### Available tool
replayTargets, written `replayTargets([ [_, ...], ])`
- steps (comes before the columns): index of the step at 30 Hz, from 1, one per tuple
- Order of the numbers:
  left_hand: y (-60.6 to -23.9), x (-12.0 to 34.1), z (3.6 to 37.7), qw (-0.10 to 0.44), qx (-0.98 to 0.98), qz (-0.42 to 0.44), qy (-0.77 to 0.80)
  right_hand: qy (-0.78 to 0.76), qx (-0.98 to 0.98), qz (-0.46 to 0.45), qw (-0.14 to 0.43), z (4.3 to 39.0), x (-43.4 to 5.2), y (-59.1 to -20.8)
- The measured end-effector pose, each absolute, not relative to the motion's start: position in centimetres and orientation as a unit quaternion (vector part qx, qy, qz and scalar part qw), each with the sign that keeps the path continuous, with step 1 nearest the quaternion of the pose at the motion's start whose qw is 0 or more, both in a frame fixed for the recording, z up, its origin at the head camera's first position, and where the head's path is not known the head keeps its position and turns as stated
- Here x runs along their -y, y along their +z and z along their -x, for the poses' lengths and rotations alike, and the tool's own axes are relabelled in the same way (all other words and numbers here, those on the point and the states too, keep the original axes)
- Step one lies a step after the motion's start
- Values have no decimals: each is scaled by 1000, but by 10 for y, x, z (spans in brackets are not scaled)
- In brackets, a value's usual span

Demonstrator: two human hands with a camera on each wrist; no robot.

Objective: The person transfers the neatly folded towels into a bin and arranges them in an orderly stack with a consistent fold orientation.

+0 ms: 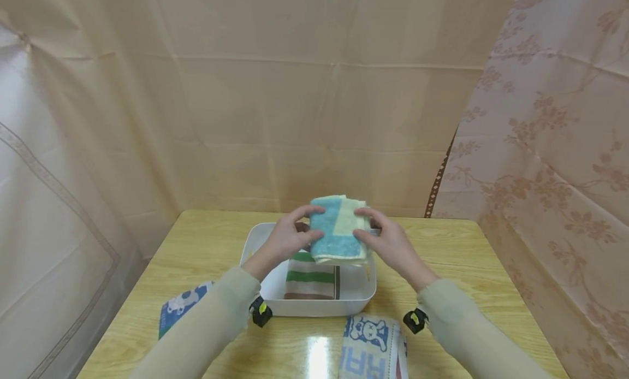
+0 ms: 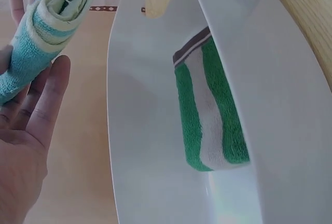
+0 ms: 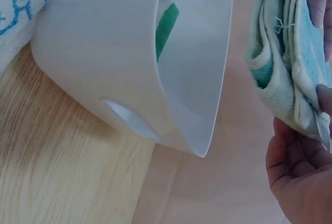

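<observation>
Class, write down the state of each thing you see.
White basket: open, upright on the table.
Raised towel: folded, held above the basket.
Striped towel: folded, inside the basket.
Front towel: folded, on the table.
Leftmost towel: partly hidden; folding unclear.
Left hand: gripping the raised towel.
Right hand: gripping the raised towel.
Back curtain: hanging, creased.

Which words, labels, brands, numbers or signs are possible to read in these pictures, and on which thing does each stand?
No text can be read with certainty.
Printed towel: large pale-blue letters, too blurred to quote surely.
Blue towel, at left: any lettering is too small to read.
Held towel, striped towel, white basket: no lettering visible.
</observation>
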State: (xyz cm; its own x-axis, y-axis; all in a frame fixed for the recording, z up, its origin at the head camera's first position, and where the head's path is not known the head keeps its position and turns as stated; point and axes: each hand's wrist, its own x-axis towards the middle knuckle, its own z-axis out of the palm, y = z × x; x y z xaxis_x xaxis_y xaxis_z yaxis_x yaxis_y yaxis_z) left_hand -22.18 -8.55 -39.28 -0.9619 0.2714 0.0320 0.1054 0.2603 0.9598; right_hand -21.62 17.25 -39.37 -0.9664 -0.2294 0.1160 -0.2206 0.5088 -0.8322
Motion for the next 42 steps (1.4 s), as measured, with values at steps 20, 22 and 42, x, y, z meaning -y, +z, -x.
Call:
replayTargets([
  [20,-400,100,238,100,-824,-99,549,-459,-879,119,52,238,-157,-395],
  [22,-401,101,240,103,-830,-94,541,-454,-881,118,59,239,-154,-395],
  [42,-412,120,252,178,-848,-97,490,-399,-901,122,118,249,-125,-411],
])
